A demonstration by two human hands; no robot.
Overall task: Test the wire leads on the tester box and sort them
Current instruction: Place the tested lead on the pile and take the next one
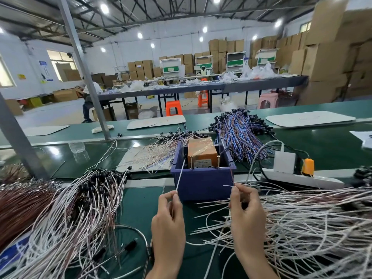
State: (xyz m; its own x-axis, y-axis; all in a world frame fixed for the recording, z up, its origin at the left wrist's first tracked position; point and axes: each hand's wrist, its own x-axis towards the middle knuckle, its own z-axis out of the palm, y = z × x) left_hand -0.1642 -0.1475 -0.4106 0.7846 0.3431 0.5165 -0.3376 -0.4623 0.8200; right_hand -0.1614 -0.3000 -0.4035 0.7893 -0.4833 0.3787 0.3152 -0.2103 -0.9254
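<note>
— Hands, entry one: how do they stand?
— Left hand, lower centre of the frame: thumb and forefinger pinch a white lead, its far tip raised to the tester box. Right hand, just right of it: fingertips pinch a reddish lead that runs up to the box's front rim. Both are closed on wire.
— Entry two, the box?
— Blue plastic tub, centre of frame, on the green desk, just beyond both hands. Inside it, an orange unit wrapped in clear tape, with two brass posts upright at its front.
— Step in hand?
— Testing, by my judgement: one lead-end offered toward each post. Whether either tip meets metal, I cannot tell. The next move calls for steadying both tips on the posts, reading the result, then laying the leads on the proper heap.
— Heaps?
— White-and-brown pile, lower left. White pile, lower right. Pink pile, left of the box. Blue bundle, behind the box, right of centre. None is marked pass or reject.
— Writing?
— Small label on the orange unit's front: print present, too small to read. Wall posters, upper left: illegible. No brand made out.
</note>
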